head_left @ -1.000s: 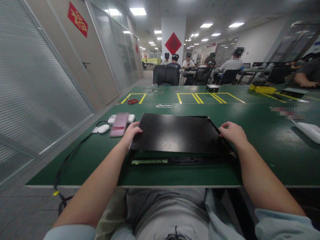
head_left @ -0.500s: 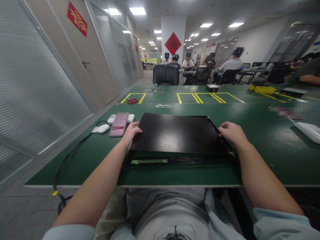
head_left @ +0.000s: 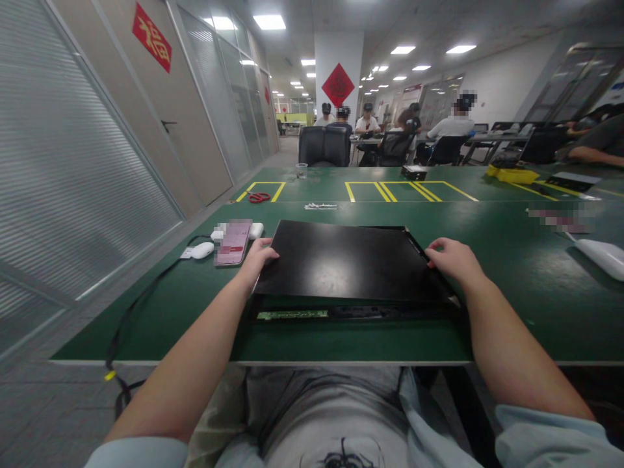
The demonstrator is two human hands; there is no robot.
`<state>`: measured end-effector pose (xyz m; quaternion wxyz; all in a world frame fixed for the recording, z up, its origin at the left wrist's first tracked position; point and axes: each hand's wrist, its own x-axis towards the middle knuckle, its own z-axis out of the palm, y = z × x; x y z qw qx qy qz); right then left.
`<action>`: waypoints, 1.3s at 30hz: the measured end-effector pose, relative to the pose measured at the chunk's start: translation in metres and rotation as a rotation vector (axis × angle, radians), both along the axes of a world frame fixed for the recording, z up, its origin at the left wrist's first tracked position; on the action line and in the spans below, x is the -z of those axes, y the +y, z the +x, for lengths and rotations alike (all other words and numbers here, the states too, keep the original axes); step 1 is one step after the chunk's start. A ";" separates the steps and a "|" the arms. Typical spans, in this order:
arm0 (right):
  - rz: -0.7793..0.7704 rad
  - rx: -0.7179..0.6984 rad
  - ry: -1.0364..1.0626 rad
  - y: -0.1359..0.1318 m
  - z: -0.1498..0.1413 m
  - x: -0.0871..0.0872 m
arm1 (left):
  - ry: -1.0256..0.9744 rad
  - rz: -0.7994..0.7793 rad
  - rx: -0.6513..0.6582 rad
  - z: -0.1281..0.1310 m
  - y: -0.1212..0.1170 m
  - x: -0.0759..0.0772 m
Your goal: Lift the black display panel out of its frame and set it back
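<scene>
A flat black panel (head_left: 341, 260), glossy like a display screen, lies slightly askew over a black frame (head_left: 390, 313). At the panel's left edge is my left hand (head_left: 258, 261), its thumb on the top face and the fingers curled around the side. My right hand (head_left: 453, 259) pinches the right side of the frame, where a strip of its inner edge shows beside the panel. Along the front of the frame runs a narrow green circuit board (head_left: 292, 314), uncovered by the panel. The undersides of both fingertips are hidden.
Left of the panel are a phone (head_left: 234, 244), a white mouse (head_left: 202, 250) and a black cable (head_left: 141, 296). Farther back on the green table (head_left: 195, 331) lie red-handled scissors (head_left: 259, 197), small white pieces (head_left: 320, 207) and a clear cup (head_left: 301, 171). Several people sit beyond.
</scene>
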<state>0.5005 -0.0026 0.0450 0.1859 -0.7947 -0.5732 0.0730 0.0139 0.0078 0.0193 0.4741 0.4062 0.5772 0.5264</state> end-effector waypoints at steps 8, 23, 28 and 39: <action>-0.031 0.008 0.007 -0.002 -0.002 -0.004 | -0.014 0.008 -0.003 0.003 -0.004 -0.002; -0.016 0.000 0.040 0.000 0.002 -0.002 | -0.041 -0.001 -0.013 0.007 -0.009 -0.007; -0.013 0.009 0.066 0.000 0.003 0.000 | -0.042 -0.010 -0.015 0.008 -0.010 -0.007; -0.011 0.005 0.060 0.001 0.005 0.002 | -0.059 0.002 -0.006 0.010 -0.013 -0.014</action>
